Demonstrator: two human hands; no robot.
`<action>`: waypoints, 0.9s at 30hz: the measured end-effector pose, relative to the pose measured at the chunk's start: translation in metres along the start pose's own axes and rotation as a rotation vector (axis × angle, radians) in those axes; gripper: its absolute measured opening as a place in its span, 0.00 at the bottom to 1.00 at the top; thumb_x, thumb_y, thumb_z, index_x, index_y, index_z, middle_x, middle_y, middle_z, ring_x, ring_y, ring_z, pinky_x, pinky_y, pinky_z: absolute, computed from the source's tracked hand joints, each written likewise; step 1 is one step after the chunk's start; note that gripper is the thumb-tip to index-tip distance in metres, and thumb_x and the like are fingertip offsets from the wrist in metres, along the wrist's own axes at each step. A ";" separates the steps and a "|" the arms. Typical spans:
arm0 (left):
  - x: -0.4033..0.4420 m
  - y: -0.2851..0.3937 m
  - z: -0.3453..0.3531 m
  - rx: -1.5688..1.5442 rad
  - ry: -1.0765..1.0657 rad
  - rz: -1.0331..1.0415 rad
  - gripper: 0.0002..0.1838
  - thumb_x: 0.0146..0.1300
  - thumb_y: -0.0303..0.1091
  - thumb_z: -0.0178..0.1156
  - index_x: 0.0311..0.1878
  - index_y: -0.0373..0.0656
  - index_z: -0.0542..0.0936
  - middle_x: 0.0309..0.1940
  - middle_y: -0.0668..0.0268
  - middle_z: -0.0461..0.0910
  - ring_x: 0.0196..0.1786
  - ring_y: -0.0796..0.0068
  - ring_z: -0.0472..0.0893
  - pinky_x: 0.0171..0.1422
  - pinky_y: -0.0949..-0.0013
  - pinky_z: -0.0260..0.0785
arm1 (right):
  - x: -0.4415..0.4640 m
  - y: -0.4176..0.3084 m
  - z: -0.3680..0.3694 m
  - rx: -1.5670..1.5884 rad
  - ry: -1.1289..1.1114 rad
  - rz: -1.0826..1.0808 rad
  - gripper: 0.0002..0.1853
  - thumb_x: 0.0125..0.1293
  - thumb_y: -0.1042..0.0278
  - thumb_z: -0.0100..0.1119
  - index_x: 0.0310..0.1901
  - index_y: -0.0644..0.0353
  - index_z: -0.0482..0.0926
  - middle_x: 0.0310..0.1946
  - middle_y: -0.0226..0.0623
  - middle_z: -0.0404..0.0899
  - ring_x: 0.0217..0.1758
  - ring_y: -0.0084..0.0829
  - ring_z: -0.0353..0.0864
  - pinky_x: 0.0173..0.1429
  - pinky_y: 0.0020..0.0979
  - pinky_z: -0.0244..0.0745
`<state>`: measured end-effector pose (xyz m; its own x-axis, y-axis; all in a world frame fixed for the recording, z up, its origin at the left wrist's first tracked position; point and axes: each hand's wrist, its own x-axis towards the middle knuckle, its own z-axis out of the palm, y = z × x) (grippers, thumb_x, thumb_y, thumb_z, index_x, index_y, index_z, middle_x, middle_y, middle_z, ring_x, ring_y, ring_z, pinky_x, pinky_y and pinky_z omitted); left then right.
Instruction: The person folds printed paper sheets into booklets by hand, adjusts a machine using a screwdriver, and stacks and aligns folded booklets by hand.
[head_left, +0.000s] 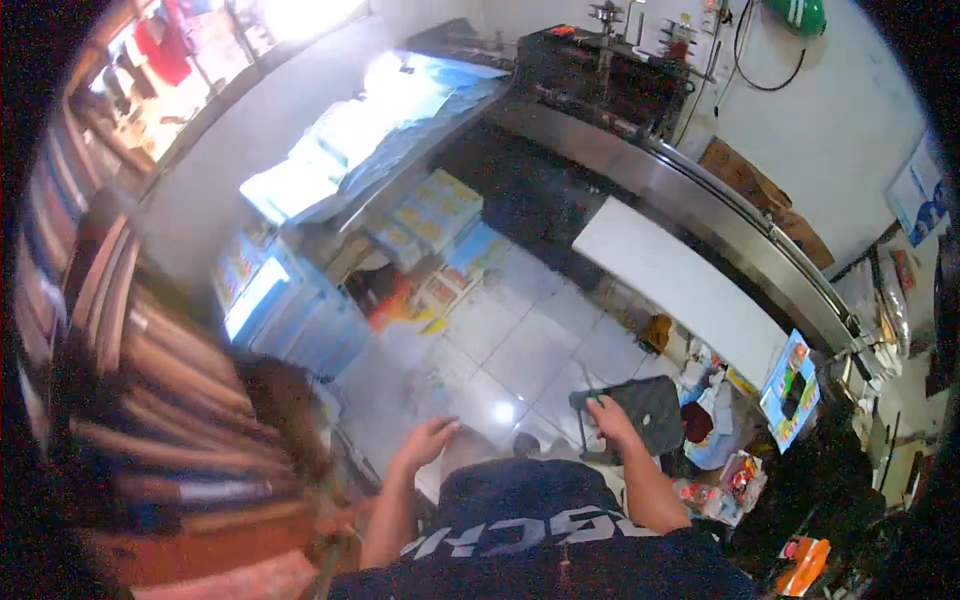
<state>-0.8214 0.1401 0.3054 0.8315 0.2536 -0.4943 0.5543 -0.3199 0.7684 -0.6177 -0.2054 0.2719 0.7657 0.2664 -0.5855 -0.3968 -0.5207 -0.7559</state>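
My left hand point(428, 445) hangs over the tiled floor, fingers stretched forward and apart, holding nothing that I can see. My right hand point(612, 422) is closed, with its fingers curled round a thin rod-like tool point(587, 374). A small patch of green shows at the fingers, and the tool's exact kind is too blurred to tell. Just beside and below that hand is a dark, flat, case-like object point(648, 415) with a rim; whether the hand touches it is unclear.
A long white board point(680, 285) lies along a metal-edged machine point(760, 205). Printed blue sheets point(360, 125) lie on a sloping surface at upper left, with stacked printed packs point(435, 210) below. Rolls of material point(170, 420) line the left; mixed clutter point(710, 420) sits right.
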 end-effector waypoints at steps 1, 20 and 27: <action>0.032 0.016 -0.015 -0.060 -0.001 0.024 0.24 0.70 0.45 0.56 0.60 0.35 0.76 0.48 0.61 0.84 0.47 0.72 0.81 0.54 0.67 0.72 | 0.041 -0.014 0.008 -0.011 -0.098 -0.030 0.19 0.70 0.49 0.55 0.47 0.58 0.74 0.25 0.28 0.71 0.20 0.22 0.67 0.24 0.28 0.66; 0.549 0.429 -0.112 -0.453 -0.456 0.239 0.18 0.72 0.37 0.56 0.56 0.33 0.79 0.46 0.64 0.83 0.47 0.77 0.80 0.54 0.72 0.72 | 0.326 -0.398 -0.003 0.590 0.073 -0.128 0.19 0.73 0.51 0.52 0.44 0.62 0.75 0.35 0.35 0.77 0.37 0.30 0.78 0.46 0.34 0.75; 0.658 0.560 -0.096 -0.330 -0.361 0.432 0.17 0.71 0.41 0.57 0.51 0.38 0.81 0.37 0.66 0.84 0.39 0.77 0.79 0.49 0.72 0.71 | 0.435 -0.469 -0.088 0.151 0.598 -0.544 0.26 0.73 0.56 0.53 0.66 0.61 0.65 0.38 0.34 0.76 0.35 0.25 0.74 0.42 0.29 0.72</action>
<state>0.0328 0.2157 0.4498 0.9688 -0.1761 -0.1742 0.1747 -0.0125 0.9845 -0.0542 0.0831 0.3979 0.9941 -0.0492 0.0968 0.0763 -0.3171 -0.9453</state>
